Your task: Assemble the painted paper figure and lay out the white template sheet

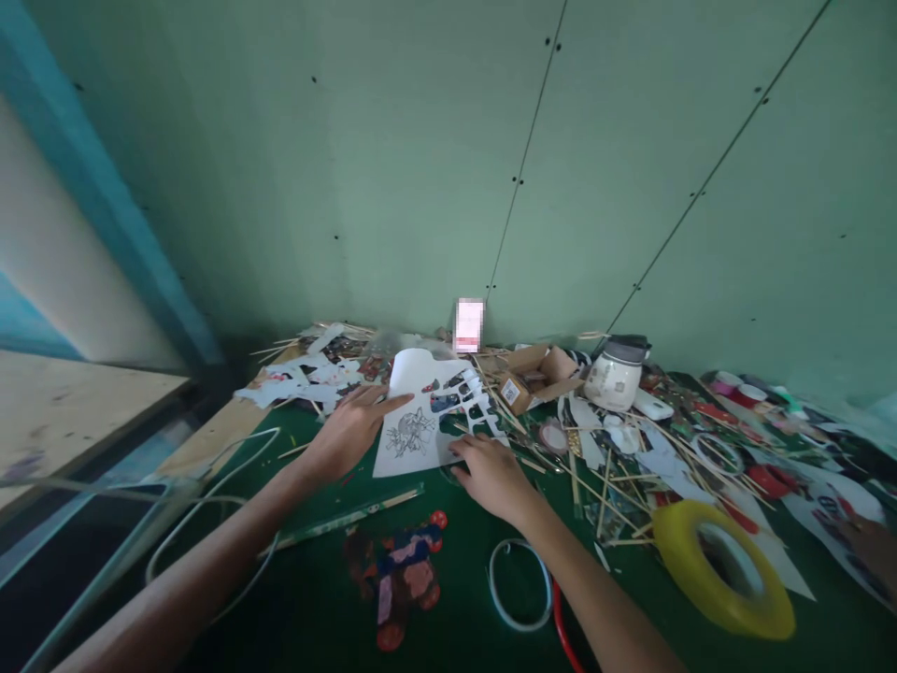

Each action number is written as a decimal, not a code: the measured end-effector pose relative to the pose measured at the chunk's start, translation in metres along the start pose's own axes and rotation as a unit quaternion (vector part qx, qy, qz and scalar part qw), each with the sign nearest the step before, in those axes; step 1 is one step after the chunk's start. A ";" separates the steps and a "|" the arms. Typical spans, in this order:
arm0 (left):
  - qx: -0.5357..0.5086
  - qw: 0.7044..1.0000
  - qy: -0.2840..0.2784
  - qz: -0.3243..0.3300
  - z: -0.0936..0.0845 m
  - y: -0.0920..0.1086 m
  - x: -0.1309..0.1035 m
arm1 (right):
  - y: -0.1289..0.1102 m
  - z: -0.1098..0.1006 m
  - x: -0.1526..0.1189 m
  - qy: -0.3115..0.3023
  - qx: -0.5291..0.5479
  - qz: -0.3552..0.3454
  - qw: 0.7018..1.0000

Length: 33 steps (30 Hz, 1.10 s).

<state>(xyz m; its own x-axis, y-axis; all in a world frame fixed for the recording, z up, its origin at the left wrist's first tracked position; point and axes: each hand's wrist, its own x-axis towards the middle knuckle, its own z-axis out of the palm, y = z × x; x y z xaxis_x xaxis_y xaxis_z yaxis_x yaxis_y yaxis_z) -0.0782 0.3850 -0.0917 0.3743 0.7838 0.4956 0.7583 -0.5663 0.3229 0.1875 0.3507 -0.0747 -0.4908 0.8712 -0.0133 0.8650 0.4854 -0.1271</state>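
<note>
A white paper sheet (399,383) with a black line drawing lies on the green table, its far edge curling up. Several shapes are cut out of its right side, leaving thin strips. My left hand (354,425) rests at the sheet's left edge, index finger stretched out on the paper. At the near right edge, my right hand (494,472) has bent fingers closed on the sheet; the fingertips are partly hidden. Nearer to me lies a piece with dark blue, pink and red patches (410,570). Between it and the sheet is a long thin strip (357,514).
A lit phone (469,325) leans on the green wall. Rightward stand an open cardboard box (519,393) and a lidded jar (615,379) among sticks and scraps. Yellow tape (679,551) and a white loop (522,622) lie nearer. Another person's hand (869,542) shows far right.
</note>
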 end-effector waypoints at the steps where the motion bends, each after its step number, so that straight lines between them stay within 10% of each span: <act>1: -0.048 0.998 0.008 -0.029 0.001 0.000 -0.001 | 0.001 0.001 0.001 0.004 0.003 0.004 1.000; 8: -0.178 0.948 0.048 -0.258 0.003 0.002 0.006 | 0.009 0.009 -0.002 0.022 0.054 -0.004 0.998; 23: -0.154 0.951 -0.044 -0.263 0.031 -0.017 -0.017 | 0.022 0.023 -0.006 0.058 0.104 -0.033 0.992; 33: -0.237 0.936 0.078 -0.248 0.008 0.015 -0.010 | 0.027 0.028 0.001 0.200 0.193 -0.027 0.960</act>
<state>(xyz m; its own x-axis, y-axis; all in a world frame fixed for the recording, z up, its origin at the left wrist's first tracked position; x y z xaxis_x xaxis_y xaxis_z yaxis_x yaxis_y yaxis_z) -0.0665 0.3705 -0.0986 -0.0720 0.9545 0.2895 0.4827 -0.2207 0.8475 0.2078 0.3629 -0.1058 -0.3868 0.8419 0.3763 0.6987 0.5339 -0.4762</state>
